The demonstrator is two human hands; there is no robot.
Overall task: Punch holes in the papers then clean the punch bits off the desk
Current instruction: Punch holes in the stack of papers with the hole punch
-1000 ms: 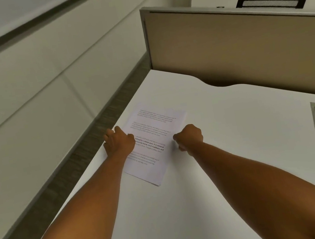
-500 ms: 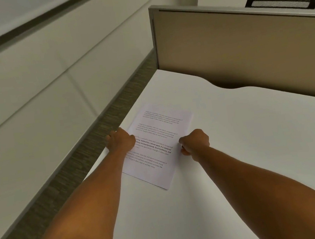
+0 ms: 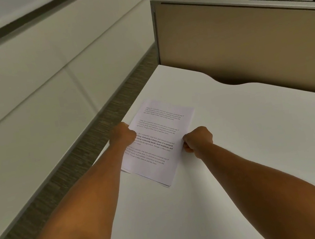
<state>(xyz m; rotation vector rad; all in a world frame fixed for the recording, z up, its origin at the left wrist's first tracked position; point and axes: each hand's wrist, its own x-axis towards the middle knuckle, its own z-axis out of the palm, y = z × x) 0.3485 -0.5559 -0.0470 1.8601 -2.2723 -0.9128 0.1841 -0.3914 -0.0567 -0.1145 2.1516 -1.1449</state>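
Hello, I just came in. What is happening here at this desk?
A person is holding a thin stack of printed papers with both bare hands on a white desk. The left hand grips the stack's left edge and the right hand grips its right edge, both closed. The stack lies near the desk's left side, in front of a beige divider panel. No hole punch and no punch bits are in view, so the punching seems not yet begun.

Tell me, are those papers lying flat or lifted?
Cannot tell for sure. The papers look spread flat over the desk, both hands gripping their side edges.
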